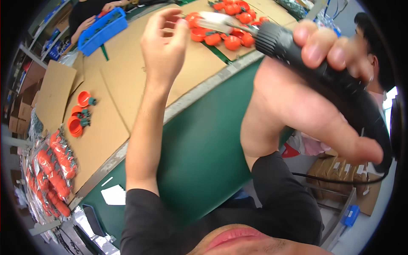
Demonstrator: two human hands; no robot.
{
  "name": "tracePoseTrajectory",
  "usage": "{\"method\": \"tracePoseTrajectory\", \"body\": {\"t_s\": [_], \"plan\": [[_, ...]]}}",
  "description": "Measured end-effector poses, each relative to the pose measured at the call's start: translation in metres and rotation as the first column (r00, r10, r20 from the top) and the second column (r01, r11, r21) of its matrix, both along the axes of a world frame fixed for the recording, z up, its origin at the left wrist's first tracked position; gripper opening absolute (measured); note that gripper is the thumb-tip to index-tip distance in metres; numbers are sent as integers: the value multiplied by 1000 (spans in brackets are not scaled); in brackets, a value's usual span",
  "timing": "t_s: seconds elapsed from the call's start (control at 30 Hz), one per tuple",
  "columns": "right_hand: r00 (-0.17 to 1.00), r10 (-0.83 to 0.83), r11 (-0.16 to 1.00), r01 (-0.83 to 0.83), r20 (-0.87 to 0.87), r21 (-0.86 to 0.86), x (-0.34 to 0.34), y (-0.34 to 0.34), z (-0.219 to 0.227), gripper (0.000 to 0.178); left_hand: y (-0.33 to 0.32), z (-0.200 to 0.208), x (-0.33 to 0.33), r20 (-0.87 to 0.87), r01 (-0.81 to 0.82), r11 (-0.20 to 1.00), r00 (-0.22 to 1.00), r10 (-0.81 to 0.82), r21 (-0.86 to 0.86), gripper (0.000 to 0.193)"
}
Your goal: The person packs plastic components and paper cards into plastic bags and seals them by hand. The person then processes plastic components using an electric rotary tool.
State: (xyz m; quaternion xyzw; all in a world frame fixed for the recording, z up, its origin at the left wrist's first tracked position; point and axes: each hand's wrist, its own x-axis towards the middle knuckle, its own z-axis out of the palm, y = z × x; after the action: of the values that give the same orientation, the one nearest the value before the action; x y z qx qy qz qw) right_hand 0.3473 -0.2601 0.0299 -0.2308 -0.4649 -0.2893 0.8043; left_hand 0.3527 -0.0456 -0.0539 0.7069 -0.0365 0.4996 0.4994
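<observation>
My right hand [314,97] is wrapped round a black electric screwdriver [280,41] with a ribbed collar, its cable trailing from the lower end. The thin metal bit points left, and a whitish translucent sleeve-like piece [214,22] shows at its tip. My left hand [165,46] is raised over the table, fingers half curled and thumb apart, with nothing visible between them. Right beside its thumb, beyond and below the bit, lies a pile of orange round cups [233,42] with dark green fittings. I cannot tell whether the sleeve touches any of them.
Cardboard sheets [114,80] cover the table. More orange cups [84,98] lie at left, near bagged orange parts [53,170]. A blue bin [102,33] stands by a co-worker's hands [87,23]. A grey edge strip [191,97] borders the green surface [204,140], where white paper [114,194] lies.
</observation>
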Motion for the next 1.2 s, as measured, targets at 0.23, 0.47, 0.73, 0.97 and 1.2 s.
{"method": "tracePoseTrajectory", "body": {"t_s": [0.23, 0.47, 0.73, 0.97, 1.2], "plan": [[992, 6, 922, 43, -126, 385, -21, -20, 17, 79, -45, -100, 107, -466, -52, 864, 825, 319, 501, 65], [997, -24, 883, 52, -67, 467, -32, -69, 8, 67, -84, -122, 160, -575, 24, 757, 666, 474, 653, 71], [999, 20, 814, 10, -46, 581, -13, -49, 7, 48, -21, -149, 137, -510, 129, 918, 856, 88, 374, 52], [1000, 6, 835, 2, -12, 550, -31, -68, 12, 42, -16, -105, 59, -182, 71, 515, 969, 167, 854, 43], [988, -157, 869, 140, -3, 475, -29, -64, 11, 47, -10, -65, -68, -813, 514, 777, 582, -4, 364, 51]]}}
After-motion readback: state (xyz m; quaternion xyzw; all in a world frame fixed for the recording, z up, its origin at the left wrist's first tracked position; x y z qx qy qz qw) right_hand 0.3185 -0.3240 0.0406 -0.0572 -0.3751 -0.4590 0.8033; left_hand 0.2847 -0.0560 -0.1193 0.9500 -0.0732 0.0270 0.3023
